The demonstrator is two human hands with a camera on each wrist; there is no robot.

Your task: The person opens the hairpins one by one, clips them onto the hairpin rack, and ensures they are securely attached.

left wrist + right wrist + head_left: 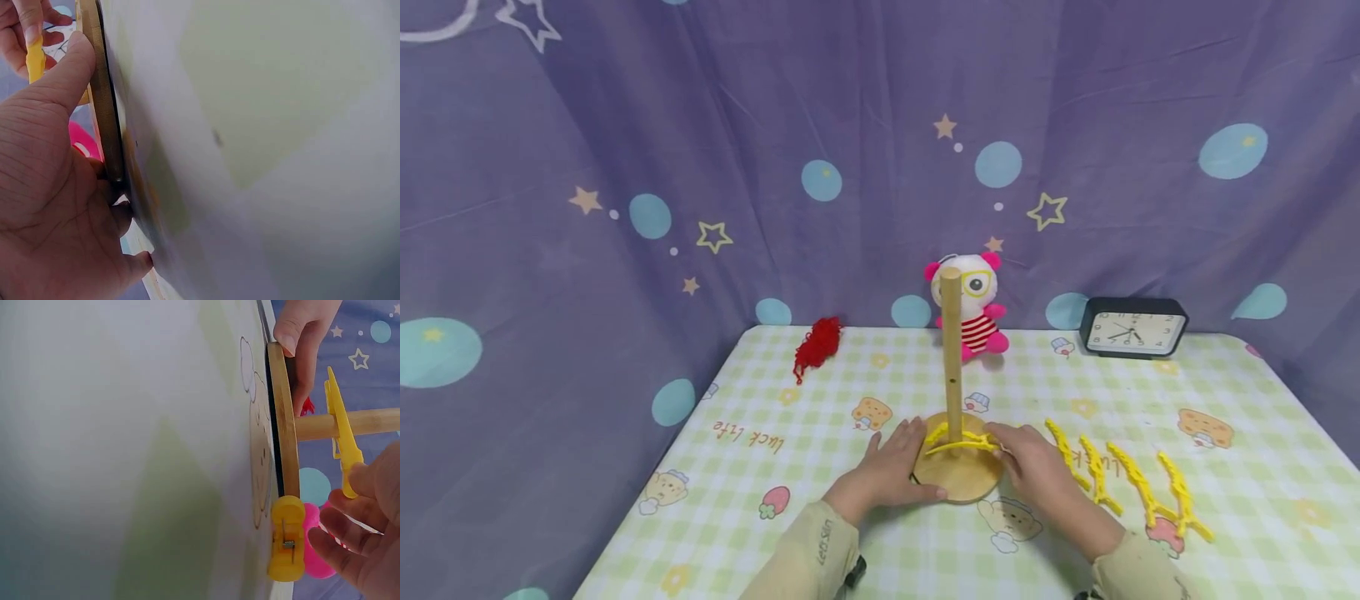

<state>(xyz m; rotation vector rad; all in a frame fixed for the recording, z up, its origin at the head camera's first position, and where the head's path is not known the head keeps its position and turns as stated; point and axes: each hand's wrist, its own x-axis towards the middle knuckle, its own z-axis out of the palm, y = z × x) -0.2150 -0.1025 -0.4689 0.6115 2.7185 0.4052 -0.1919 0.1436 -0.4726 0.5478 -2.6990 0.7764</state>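
**Two hands at a wooden stand, one yellow clip at its pole**

The left hand (887,467) lies against the left edge of the round base (962,483), fingers extended along the rim and thumb stretched along the near edge. The right hand (1037,467) pinches a yellow clip (342,431) between thumb and fingers at its right end. The clip is low on the upright pole (952,358), just above the base, one arm passing in front and another apparently behind; whether it touches the wood, I cannot tell.

Four more yellow clips (1096,471) lie in a slanting row on the checked tablecloth (715,517), right of the base, the right hand and forearm coming between. Behind the stand, a pink and white plush panda (981,333) sits at the far edge, the pole cutting across part of its face and body. A black-framed clock (1135,328) stands to its right, a red bundle of yarn (818,342) lies far left, and a purple curtain (880,100) hangs behind everything.
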